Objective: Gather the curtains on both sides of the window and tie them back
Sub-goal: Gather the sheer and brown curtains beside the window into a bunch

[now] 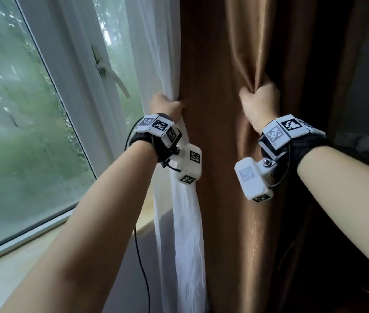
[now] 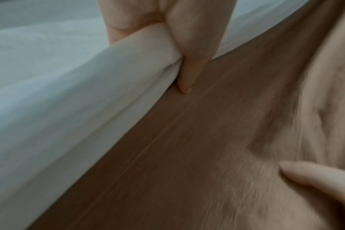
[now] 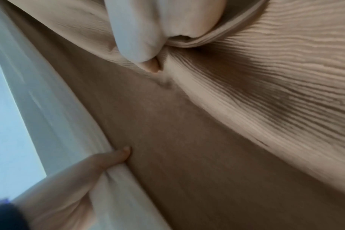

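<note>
A brown curtain (image 1: 212, 86) hangs right of the window, with a white sheer curtain (image 1: 156, 64) beside it on the left. My left hand (image 1: 167, 106) grips the gathered white sheer curtain (image 2: 89, 93) at the brown curtain's (image 2: 187, 147) left edge, thumb lying on the seam. My right hand (image 1: 259, 98) grips a bunched fold of the brown curtain (image 3: 246, 93) further right. In the right wrist view my left hand (image 3: 85, 168) shows holding the white sheer curtain (image 3: 118, 179). My right hand's fingertip (image 2: 305, 174) shows in the left wrist view.
The window pane (image 1: 21, 109) fills the left, with a white frame and a handle (image 1: 113, 79). A pale sill (image 1: 9, 267) runs along the bottom left. A thin black cable (image 1: 142, 274) hangs below my left wrist. Darker curtain folds (image 1: 348, 64) lie at far right.
</note>
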`<state>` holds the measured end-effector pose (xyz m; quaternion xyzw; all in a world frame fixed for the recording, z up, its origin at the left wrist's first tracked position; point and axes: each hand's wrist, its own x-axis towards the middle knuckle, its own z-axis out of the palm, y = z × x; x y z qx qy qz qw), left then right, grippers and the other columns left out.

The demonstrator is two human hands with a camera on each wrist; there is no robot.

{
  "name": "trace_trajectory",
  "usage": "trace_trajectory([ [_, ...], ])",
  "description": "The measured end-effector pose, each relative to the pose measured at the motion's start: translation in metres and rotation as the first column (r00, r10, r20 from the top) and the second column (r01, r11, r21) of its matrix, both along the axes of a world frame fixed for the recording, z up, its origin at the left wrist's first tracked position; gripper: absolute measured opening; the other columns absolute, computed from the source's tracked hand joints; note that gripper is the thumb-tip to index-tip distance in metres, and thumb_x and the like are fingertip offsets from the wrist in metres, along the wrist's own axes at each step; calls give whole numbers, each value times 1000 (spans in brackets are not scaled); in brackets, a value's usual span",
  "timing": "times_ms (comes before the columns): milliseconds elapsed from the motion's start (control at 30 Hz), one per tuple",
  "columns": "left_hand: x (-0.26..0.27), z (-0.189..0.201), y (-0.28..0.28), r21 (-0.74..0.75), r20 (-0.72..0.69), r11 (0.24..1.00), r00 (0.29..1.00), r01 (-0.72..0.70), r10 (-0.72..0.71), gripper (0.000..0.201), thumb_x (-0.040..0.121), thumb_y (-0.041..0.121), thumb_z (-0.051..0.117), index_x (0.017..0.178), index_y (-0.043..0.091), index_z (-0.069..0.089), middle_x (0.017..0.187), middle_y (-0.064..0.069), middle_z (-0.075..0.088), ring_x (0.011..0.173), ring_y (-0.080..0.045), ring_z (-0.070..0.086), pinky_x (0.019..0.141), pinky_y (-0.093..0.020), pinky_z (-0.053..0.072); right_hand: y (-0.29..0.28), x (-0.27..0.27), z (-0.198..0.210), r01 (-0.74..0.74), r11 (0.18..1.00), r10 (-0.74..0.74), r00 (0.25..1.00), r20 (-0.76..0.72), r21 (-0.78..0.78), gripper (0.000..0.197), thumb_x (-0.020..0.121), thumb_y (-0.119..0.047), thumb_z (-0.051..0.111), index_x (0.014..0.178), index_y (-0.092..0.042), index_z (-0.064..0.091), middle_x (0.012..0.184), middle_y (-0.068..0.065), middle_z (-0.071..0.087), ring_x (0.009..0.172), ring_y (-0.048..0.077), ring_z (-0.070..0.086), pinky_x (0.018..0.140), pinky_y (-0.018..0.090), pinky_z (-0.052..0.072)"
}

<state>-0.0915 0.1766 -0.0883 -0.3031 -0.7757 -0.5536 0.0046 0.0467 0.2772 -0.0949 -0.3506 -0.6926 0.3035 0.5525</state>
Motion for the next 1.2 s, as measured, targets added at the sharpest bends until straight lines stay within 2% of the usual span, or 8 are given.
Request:
trace_trajectory([
  [367,-25,-9,-29,94,57,994,997,46,-52,47,71,23,69,114,5,61,97,-13,64,92,-28,64,79,-35,53,3,1,-7,75,996,-75,997,-15,42,32,89,-10,50,120,-3,56,112,15,64,104,29,60,70,11,33],
  [633,-9,-10,-45,-9,-89,984,980,177,-177,28,80,-2,56,108,-2,63,88,-11,60,79,-22,59,67,-30,48,-48,-19,-16,88,970,-96,995,23,226,59,78,-3,58,134,-5,40,130,15,47,117,32,50,92,36,45],
  [700,-3,-10,-48,-14,-107,981,975,195,-196,27,79,-4,54,104,-2,64,86,-11,61,80,-23,60,70,-31,51,-56,-23,-18,256,812,-266,962,-59,525,64,70,1,59,130,-10,41,128,17,48,111,34,51,89,40,45],
  [767,-2,-11,-53,-7,-109,978,972,209,-209,28,79,-4,53,104,-1,65,87,-10,61,81,-22,60,70,-30,50,-59,-28,-17,372,471,-361,909,-210,800,48,79,-2,53,123,-20,42,122,11,49,102,28,51,85,40,40],
  [867,-10,-11,-63,15,-103,981,977,192,-190,29,77,-3,51,102,1,65,89,-11,64,84,-21,60,72,-29,48,-66,-36,-22,195,-4,-413,893,-179,981,24,87,-3,45,96,-20,58,104,3,54,92,21,44,83,39,34],
  [933,-17,-11,-73,32,-70,986,985,162,-159,34,70,5,52,101,0,64,90,-13,64,82,-22,59,71,-28,47,-71,-42,-28,67,109,-547,837,4,992,15,77,-10,49,73,-16,62,79,2,61,83,23,48,79,38,30],
  [1067,-26,-11,-88,87,-48,986,989,143,-139,49,53,17,44,96,5,65,84,-7,60,78,-19,56,68,-25,43,-87,-51,-28,95,841,-401,770,496,532,56,79,-55,47,99,-4,59,99,16,66,104,32,53,91,41,24],
  [1200,-29,-10,-94,100,-15,979,984,177,-176,57,53,20,48,106,4,63,87,-5,61,80,-20,57,70,-26,44,-98,-73,-25,141,952,-279,763,584,271,83,71,-69,57,122,-5,46,128,14,51,124,31,40,101,51,26],
])
